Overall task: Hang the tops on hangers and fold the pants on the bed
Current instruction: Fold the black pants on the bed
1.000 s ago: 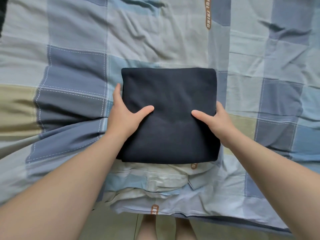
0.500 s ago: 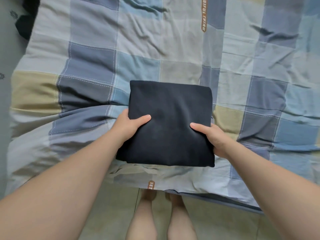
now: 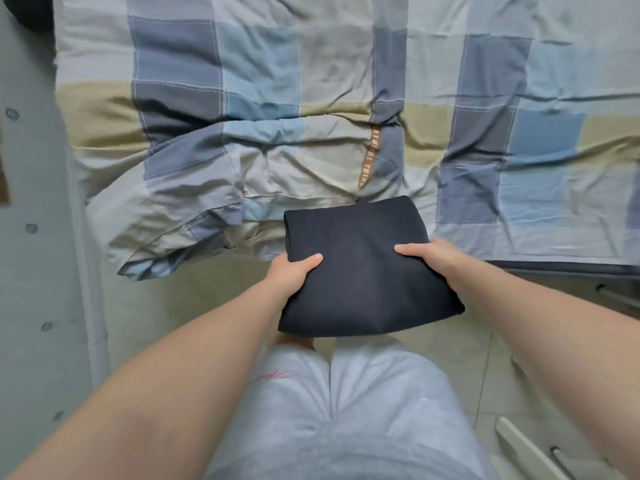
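The dark navy folded pants [image 3: 363, 271] form a thick square bundle held in the air over the bed's near edge and the floor. My left hand [image 3: 294, 275] grips its left side, thumb on top and fingers underneath. My right hand [image 3: 436, 259] grips the right side the same way. The bed [image 3: 311, 81] with its blue, grey and beige checked cover fills the upper part of the view. No tops or hangers are in sight.
The cover's rumpled corner [image 3: 166, 237] hangs off the bed at the left. Pale floor tiles [image 3: 194, 306] lie below, a grey wall [image 3: 31, 237] stands at the left, and white furniture with handles [image 3: 540, 452] sits at the lower right. My light grey shorts [image 3: 346, 410] fill the bottom.
Both hands have lifted the folded pants off the cover and drawn them back past the bed's edge. My view has pulled away from the bed, now showing floor and my legs.
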Tool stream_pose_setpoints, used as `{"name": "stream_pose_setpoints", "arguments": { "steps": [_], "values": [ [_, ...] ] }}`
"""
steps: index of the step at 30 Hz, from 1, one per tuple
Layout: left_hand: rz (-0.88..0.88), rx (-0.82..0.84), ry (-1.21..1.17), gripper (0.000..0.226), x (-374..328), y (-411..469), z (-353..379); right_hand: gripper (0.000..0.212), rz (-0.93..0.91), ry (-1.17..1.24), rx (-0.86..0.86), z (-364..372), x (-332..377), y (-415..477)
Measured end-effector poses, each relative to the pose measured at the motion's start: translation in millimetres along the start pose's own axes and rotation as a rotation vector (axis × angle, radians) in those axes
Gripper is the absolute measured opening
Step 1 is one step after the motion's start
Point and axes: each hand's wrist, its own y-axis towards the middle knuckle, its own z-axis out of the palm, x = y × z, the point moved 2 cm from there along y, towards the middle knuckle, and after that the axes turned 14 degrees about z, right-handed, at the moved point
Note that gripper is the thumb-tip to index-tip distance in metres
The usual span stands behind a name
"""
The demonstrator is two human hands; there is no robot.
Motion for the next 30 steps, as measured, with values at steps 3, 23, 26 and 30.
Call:
{"name": "stream_pose_setpoints", "arguments": {
  "steps": [3,23,26,30],
  "values": [
    [-0.049,0.087,0.073,0.053,-10.0,-24.6,-1.3,0.046,0.075,0.096,0.000,1.5,-36.9,-28.0],
    [0.695,0.482,0.609,0.052,-117.2,-191.5,116.9,0.039,-0.397,1.159,-0.402,17.8,-276.3,-213.4],
    [0.773,0.567,0.626,0.046,-95.3,-229.9,161.9,0.032,-0.467,1.249,-0.467,1.4,-334.1,-231.3],
    [0.886,0.671,0.639,0.024,-57.5,-290.0,231.4,0.035,-0.537,1.345,-0.536,-26.1,-424.1,-247.0]
  ]
}}
